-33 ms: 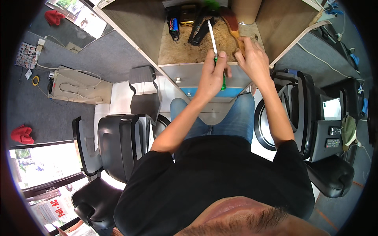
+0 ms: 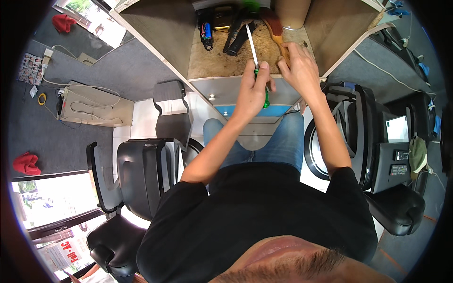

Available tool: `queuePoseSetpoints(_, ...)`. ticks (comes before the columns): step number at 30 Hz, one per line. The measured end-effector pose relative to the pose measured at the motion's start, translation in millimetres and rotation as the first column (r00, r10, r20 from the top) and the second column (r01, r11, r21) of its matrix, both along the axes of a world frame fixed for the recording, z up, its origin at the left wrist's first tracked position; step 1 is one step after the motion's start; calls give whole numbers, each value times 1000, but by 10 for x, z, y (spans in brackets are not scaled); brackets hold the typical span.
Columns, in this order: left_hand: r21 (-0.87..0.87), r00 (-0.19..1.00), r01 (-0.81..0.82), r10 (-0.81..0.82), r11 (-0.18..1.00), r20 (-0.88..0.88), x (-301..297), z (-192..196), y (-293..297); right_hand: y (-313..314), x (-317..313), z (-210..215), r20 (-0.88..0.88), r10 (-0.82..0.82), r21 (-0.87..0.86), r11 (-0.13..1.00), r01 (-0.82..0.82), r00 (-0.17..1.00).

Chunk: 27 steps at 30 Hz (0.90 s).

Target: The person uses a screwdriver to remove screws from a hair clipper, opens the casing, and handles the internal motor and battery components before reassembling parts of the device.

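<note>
My left hand (image 2: 252,89) is closed around a screwdriver (image 2: 252,49) with a green handle; its pale shaft points up and away over the shelf. My right hand (image 2: 301,68) is at the cabinet's front edge, its fingers closed round the wooden handle of a brush (image 2: 276,29) with a dark reddish far end. The brush lies on the stained wooden shelf (image 2: 203,63). Beside the screwdriver tip is a long black object (image 2: 241,41), perhaps a hair clipper. Left of it lies a black device (image 2: 206,32) with blue parts inside.
A tan cylindrical container (image 2: 291,14) stands at the back of the shelf. Below are drawers with a white knob (image 2: 212,97). Black salon chairs (image 2: 137,165) flank me on the left and right (image 2: 365,137). A grey stool (image 2: 171,108) stands by the cabinet's left side.
</note>
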<state>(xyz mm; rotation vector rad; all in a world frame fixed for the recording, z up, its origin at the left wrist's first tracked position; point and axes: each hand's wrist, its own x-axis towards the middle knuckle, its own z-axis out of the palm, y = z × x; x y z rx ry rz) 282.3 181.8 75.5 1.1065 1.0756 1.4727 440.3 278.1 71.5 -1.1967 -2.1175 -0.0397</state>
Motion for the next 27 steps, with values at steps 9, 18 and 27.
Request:
queuePoseSetpoints(9, 33, 987, -89, 93, 995, -134, 9, -78, 57, 36, -158, 42, -36, 56, -73, 996, -58, 998)
queuePoseSetpoints(18, 229, 919, -68, 151, 971, -365, 52, 251, 46, -911, -440, -221, -859, 205, -122, 808, -577, 469)
queuePoseSetpoints(27, 478, 279, -384, 593, 790, -755, -1322, 168, 989, -105, -34, 67, -624, 67, -162, 964, -212, 779)
